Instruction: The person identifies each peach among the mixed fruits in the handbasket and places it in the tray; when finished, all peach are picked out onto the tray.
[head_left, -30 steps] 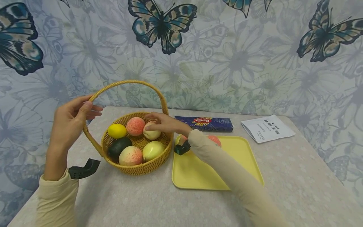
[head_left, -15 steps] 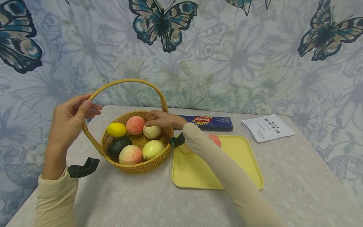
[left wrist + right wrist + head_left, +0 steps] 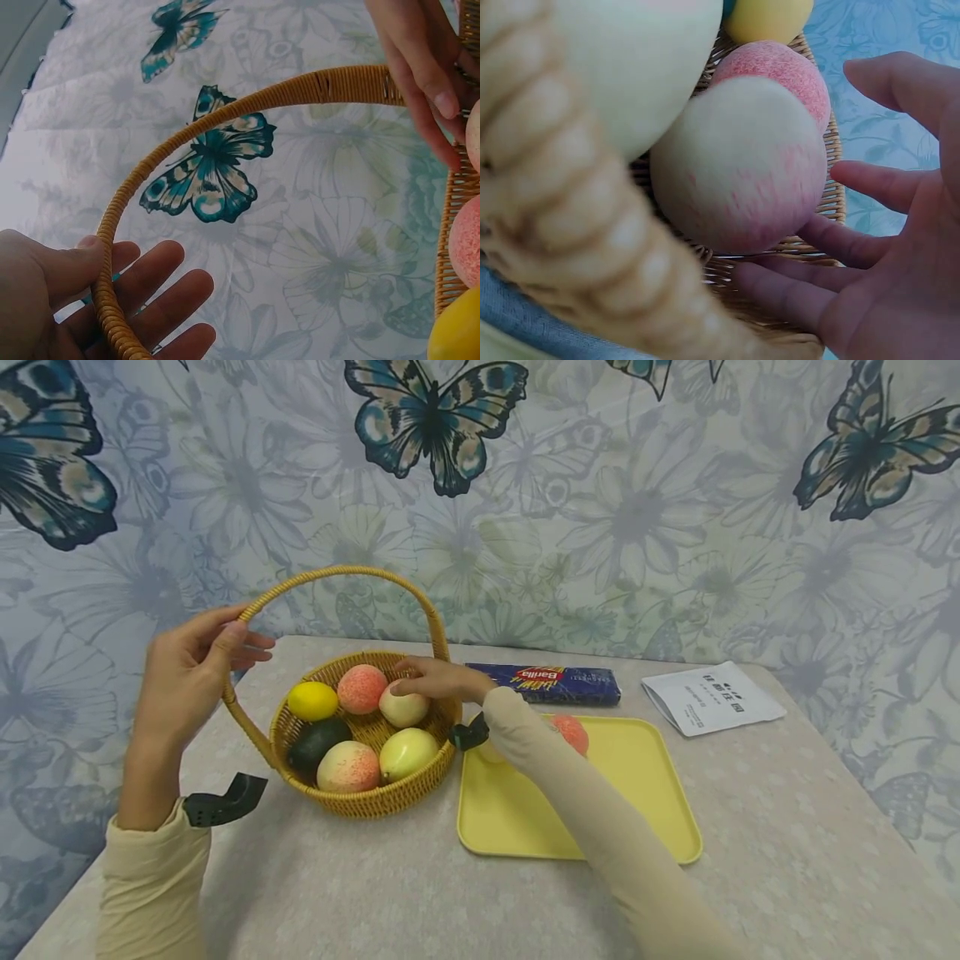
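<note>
A wicker basket (image 3: 367, 806) of fruit stands on the table, its tall handle (image 3: 345, 571) arching above. My left hand (image 3: 197, 664) pinches the left side of that handle between thumb and fingers. Inside the basket's back right, my right hand (image 3: 448, 679) is at a pale peach (image 3: 405, 708). In the right wrist view its fingers (image 3: 840, 240) are spread beside the pale peach, and the thumb stands apart from it. Around it lie a pink peach (image 3: 362, 688), a lemon (image 3: 312, 701), a dark green fruit (image 3: 318, 745), a two-toned peach (image 3: 347, 768) and a yellow-green fruit (image 3: 408, 755).
A yellow tray (image 3: 600, 802) lies right of the basket, with a pink-red fruit (image 3: 572, 735) on it and another fruit partly hidden by the right forearm. Behind it are a blue Barilla packet (image 3: 562, 685) and a white pouch (image 3: 712, 697). A butterfly-patterned cloth hangs behind.
The right hand's thumb has moved up off the pale peach's front, and the right wrist has shifted slightly left and up. The left hand still holds the handle.
</note>
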Demonstrator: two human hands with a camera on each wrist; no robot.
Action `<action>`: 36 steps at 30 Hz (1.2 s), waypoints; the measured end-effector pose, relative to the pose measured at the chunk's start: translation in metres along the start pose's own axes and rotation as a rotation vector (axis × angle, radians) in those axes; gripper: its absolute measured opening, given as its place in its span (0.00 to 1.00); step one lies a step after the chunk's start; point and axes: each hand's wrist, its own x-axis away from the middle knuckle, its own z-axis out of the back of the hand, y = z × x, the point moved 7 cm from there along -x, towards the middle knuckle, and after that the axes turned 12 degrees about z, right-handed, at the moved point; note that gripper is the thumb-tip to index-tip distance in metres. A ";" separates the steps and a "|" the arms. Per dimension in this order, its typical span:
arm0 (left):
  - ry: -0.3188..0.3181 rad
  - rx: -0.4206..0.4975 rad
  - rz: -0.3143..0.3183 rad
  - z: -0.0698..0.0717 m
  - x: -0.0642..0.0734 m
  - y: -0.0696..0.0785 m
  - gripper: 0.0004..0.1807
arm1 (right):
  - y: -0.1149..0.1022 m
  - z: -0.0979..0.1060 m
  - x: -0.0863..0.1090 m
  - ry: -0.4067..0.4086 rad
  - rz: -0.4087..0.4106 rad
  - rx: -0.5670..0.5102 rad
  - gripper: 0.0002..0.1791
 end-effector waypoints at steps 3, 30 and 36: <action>-0.002 -0.003 0.000 0.000 -0.001 0.000 0.20 | 0.003 0.000 -0.001 -0.004 -0.017 0.001 0.33; -0.015 0.014 0.001 0.003 -0.007 0.004 0.20 | 0.004 -0.009 -0.007 -0.212 -0.091 0.094 0.38; -0.020 0.012 0.012 0.001 -0.007 0.002 0.20 | 0.007 -0.010 -0.008 -0.210 -0.072 0.107 0.38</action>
